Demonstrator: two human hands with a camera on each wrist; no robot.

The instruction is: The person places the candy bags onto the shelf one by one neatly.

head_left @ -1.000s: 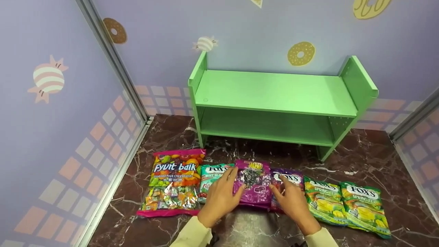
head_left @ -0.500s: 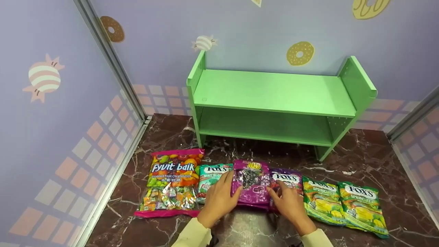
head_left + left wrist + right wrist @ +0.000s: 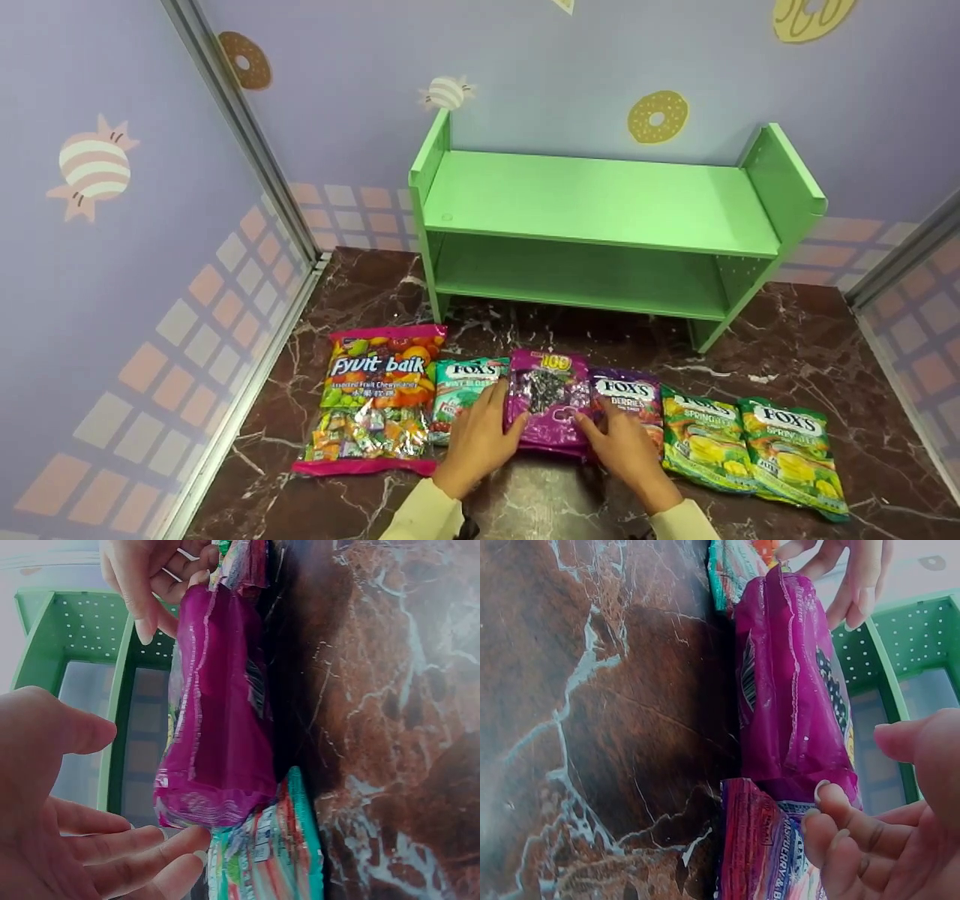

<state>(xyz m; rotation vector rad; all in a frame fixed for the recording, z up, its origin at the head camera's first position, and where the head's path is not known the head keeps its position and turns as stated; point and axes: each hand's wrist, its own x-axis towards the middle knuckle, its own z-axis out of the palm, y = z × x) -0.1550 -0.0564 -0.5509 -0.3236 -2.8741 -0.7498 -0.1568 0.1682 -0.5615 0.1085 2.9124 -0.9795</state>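
A purple candy bag (image 3: 551, 401) with "100" on it lies in the middle of a row of candy bags. My left hand (image 3: 480, 436) is at its left side, fingers over the green Fox's mint bag (image 3: 457, 382), thumb by the purple bag's edge. On the other side, my right hand (image 3: 622, 446) has its thumb at the lower right of the purple bag and its fingers over the purple Fox's berries bag (image 3: 626, 390). In both wrist views the fingertips meet the ends of the purple candy bag (image 3: 217, 705), with each thumb held apart from the fingers.
Behind the row stands a green two-tier shelf (image 3: 600, 199) against the wall. A large Fyvit Baik candy bag (image 3: 379, 397) lies at the left end. Two yellow-green Fox's bags (image 3: 709, 442) lie at the right. Everything rests on a dark marbled surface (image 3: 255, 457).
My right hand has shifted slightly left, its thumb coming over the purple bag's lower right. My left fingers have drawn down a little. The bags stay nearly where they were.
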